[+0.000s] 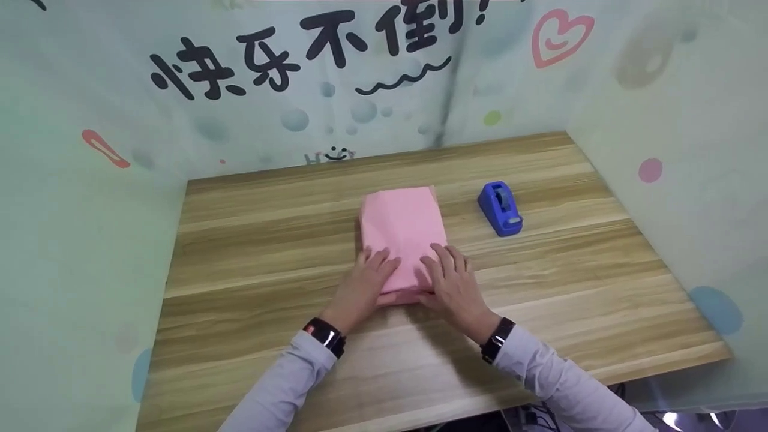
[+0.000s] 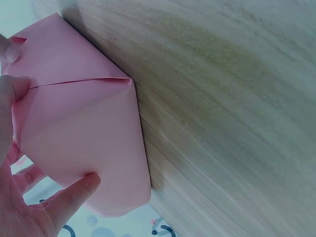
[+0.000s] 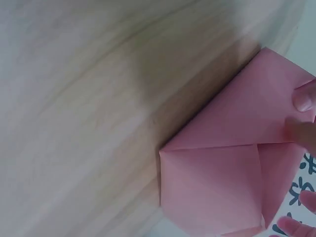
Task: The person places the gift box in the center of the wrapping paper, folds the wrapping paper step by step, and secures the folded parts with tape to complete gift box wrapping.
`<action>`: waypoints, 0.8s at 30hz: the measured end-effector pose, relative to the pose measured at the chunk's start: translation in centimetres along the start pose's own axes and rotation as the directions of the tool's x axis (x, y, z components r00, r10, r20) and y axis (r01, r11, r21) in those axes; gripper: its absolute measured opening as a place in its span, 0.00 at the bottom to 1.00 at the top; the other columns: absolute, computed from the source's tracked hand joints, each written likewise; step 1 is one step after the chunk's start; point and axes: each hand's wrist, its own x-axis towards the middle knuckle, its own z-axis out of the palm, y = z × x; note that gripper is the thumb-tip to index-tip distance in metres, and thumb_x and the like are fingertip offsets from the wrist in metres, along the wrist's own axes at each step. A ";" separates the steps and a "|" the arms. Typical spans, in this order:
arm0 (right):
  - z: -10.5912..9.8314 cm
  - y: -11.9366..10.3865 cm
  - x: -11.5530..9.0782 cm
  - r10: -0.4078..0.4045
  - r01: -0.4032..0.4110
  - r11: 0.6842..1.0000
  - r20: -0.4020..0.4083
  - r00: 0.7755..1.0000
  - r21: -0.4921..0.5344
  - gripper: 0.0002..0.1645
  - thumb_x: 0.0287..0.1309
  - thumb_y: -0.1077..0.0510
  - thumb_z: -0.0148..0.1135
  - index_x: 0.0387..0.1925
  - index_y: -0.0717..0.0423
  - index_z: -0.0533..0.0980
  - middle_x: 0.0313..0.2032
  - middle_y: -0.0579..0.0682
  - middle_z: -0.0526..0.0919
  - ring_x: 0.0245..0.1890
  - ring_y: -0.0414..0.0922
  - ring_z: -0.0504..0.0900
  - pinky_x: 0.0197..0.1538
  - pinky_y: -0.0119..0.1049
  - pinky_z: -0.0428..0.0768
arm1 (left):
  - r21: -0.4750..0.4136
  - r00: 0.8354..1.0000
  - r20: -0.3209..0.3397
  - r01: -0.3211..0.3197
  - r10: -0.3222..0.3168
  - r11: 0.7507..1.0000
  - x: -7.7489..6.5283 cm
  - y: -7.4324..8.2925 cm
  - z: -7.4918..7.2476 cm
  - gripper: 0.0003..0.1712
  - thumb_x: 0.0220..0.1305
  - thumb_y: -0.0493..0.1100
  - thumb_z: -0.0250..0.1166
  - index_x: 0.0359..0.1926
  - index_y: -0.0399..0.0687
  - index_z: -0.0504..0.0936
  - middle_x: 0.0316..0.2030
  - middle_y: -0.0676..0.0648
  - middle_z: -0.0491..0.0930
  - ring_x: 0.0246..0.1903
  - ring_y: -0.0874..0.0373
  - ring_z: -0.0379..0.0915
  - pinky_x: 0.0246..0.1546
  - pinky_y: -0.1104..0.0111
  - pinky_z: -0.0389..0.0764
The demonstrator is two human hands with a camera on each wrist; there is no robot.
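A box-shaped package wrapped in pink paper (image 1: pixel 403 222) lies on the wooden table. My left hand (image 1: pixel 363 288) grips its near left corner, fingers spread over the top and side. On the near right corner, my right hand (image 1: pixel 454 291) holds it the same way. In the left wrist view, a thumb presses the folded end of the pink package (image 2: pixel 74 118), while a finger touches its long side. The right wrist view shows the pink package's (image 3: pixel 212 182) folded flaps, with the thumbs near the upper edge. What is inside the paper is hidden.
A blue tape dispenser (image 1: pixel 501 209) stands right of the package. The wooden table (image 1: pixel 252 252) is enclosed by printed cloth walls (image 1: pixel 252 132) at the back and sides. Dark cables (image 1: pixel 540 415) show below the table's front edge.
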 end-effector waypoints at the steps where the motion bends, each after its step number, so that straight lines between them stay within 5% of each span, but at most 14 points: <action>1: 0.2 0.1 0.1 0.005 -0.005 0.999 0.000 1.000 0.041 0.48 0.30 0.40 0.77 0.50 0.61 0.67 0.54 0.64 0.68 0.52 0.62 0.69 0.47 0.53 0.73 | 0.003 1.000 -0.002 0.004 -0.004 1.000 0.0 0.0 0.0 0.37 0.56 0.64 0.59 0.61 0.48 0.70 0.60 0.40 0.69 0.60 0.38 0.63 0.57 0.50 0.71; 7: 0.7 0.4 0.3 0.116 -0.122 0.953 0.039 0.992 0.278 0.55 0.33 0.46 0.76 0.60 0.67 0.59 0.63 0.71 0.57 0.61 0.65 0.63 0.59 0.56 0.70 | 0.011 0.999 0.041 0.015 -0.015 1.000 0.1 0.0 -0.1 0.39 0.55 0.65 0.59 0.62 0.48 0.68 0.62 0.39 0.68 0.61 0.36 0.61 0.57 0.49 0.71; 11: 0.5 0.7 -0.1 0.155 -0.161 0.909 0.048 0.987 0.384 0.48 0.43 0.52 0.72 0.60 0.69 0.58 0.65 0.72 0.55 0.64 0.63 0.61 0.62 0.53 0.67 | 0.030 0.998 0.053 0.019 -0.021 0.999 0.2 -0.1 -0.3 0.38 0.55 0.63 0.61 0.62 0.48 0.68 0.62 0.39 0.67 0.61 0.36 0.61 0.58 0.50 0.70; 13: 0.3 1.1 -0.3 0.195 -0.200 0.851 0.062 0.979 0.485 0.44 0.49 0.56 0.68 0.61 0.70 0.57 0.66 0.72 0.53 0.65 0.63 0.58 0.65 0.52 0.64 | 0.031 0.999 0.051 0.013 -0.014 0.999 0.3 -0.2 -0.4 0.38 0.56 0.62 0.61 0.62 0.48 0.68 0.62 0.40 0.67 0.61 0.37 0.61 0.57 0.50 0.71; 15: 0.2 1.6 -0.4 0.269 -0.282 0.737 0.116 0.956 0.614 0.40 0.54 0.60 0.64 0.62 0.72 0.55 0.65 0.72 0.54 0.65 0.63 0.58 0.65 0.54 0.63 | -0.003 0.999 0.051 -0.001 0.001 1.000 0.2 -0.4 -0.5 0.38 0.56 0.63 0.60 0.63 0.47 0.68 0.62 0.40 0.67 0.61 0.37 0.61 0.57 0.50 0.71; 17: -0.1 2.2 -0.5 0.371 -0.417 0.566 0.232 0.899 0.711 0.36 0.59 0.62 0.59 0.63 0.72 0.54 0.65 0.72 0.55 0.64 0.65 0.59 0.64 0.56 0.63 | -0.099 0.998 0.057 0.010 -0.004 0.995 0.1 -0.7 -0.7 0.39 0.57 0.63 0.60 0.64 0.47 0.67 0.64 0.41 0.64 0.62 0.38 0.59 0.59 0.49 0.69; 20: -0.2 3.4 -0.3 0.489 -0.664 0.299 0.488 0.723 0.685 0.33 0.65 0.56 0.51 0.64 0.71 0.55 0.63 0.70 0.60 0.62 0.64 0.63 0.64 0.55 0.65 | -0.313 0.988 0.071 0.153 -0.138 0.937 -0.1 -1.3 -0.9 0.42 0.58 0.63 0.60 0.67 0.49 0.61 0.68 0.43 0.58 0.65 0.41 0.54 0.61 0.45 0.64; 22: -0.1 4.2 -0.2 0.484 -0.790 0.193 0.643 0.593 0.582 0.33 0.67 0.48 0.47 0.63 0.69 0.59 0.61 0.68 0.66 0.61 0.61 0.66 0.65 0.52 0.64 | -0.448 0.946 0.094 0.318 -0.310 0.836 -0.1 -1.9 -0.9 0.44 0.59 0.63 0.59 0.70 0.48 0.56 0.68 0.42 0.55 0.66 0.42 0.53 0.61 0.43 0.62; 24: 0.2 4.9 0.0 0.441 -0.859 0.151 0.745 0.501 0.489 0.37 0.66 0.41 0.45 0.62 0.69 0.63 0.58 0.66 0.71 0.59 0.56 0.70 0.64 0.48 0.65 | -0.572 0.868 0.171 0.473 -0.466 0.670 -0.1 -2.4 -0.6 0.45 0.61 0.62 0.56 0.70 0.43 0.53 0.67 0.38 0.55 0.65 0.41 0.55 0.60 0.43 0.63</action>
